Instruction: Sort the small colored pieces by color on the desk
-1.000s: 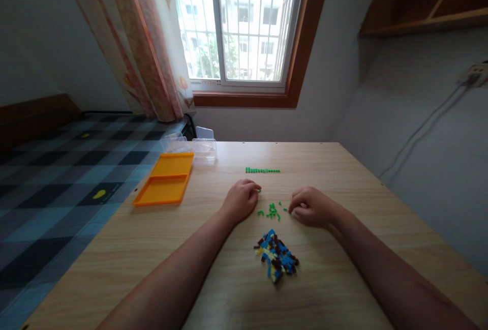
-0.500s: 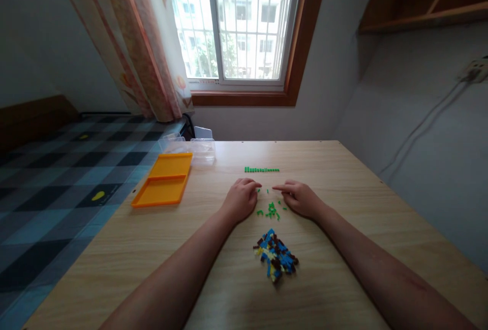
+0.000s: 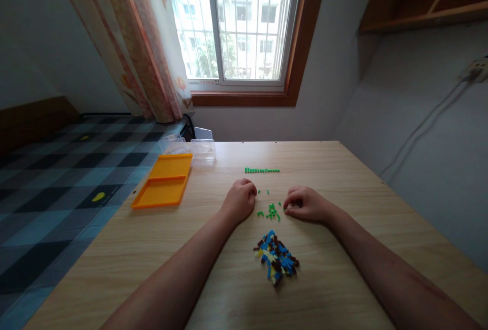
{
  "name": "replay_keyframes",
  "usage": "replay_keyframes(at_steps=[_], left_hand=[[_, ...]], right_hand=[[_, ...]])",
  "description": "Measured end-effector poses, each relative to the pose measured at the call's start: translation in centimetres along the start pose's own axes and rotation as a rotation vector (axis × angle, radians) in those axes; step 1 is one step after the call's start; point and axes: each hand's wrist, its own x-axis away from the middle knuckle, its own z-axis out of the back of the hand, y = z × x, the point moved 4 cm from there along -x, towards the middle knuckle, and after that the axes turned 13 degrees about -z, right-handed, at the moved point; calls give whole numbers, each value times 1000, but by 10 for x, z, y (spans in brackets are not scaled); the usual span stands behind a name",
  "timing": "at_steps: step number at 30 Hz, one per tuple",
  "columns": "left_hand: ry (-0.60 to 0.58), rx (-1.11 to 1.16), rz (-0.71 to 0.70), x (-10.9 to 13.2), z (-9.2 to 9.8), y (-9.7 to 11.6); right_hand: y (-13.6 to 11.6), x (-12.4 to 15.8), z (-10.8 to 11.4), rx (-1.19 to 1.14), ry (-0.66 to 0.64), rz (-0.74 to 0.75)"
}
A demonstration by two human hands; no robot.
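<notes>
Both forearms rest on a wooden table. My left hand lies curled in a loose fist just left of a small scatter of green pieces. My right hand sits to the right of that scatter, fingers pinched together at a green piece by its edge. Two loose green pieces lie between the hands, a little farther back. Beyond them runs a straight row of green pieces. Nearer to me lies a heap of blue, brown and yellow pieces.
An orange tray with two compartments lies at the table's left edge, with clear plastic boxes behind it. A bed with a checked cover stands left of the table. A window and curtain are beyond, a wall to the right.
My right hand reached forward with a finger extended to the spot between the hands, then drew back to the scatter and pinched shut. My left hand curled in slightly.
</notes>
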Motion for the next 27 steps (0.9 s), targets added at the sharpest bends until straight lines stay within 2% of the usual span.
replay_keyframes(at_steps=[5,10,16,22,27], left_hand=[[3,-15,24,0,0,0],[-6,-57,46,0,-2,-2],[-60,-88,-31,0,-5,0],[-123,-81,-143,-2,-5,8],[-147,-59,-203,-2,-4,13]], right_hand=[[8,-3,3,79,48,4],[18,-20,-1,180,227,9],[6,-26,-11,263,345,82],[8,-13,-1,210,301,163],[4,-14,-5,192,241,203]])
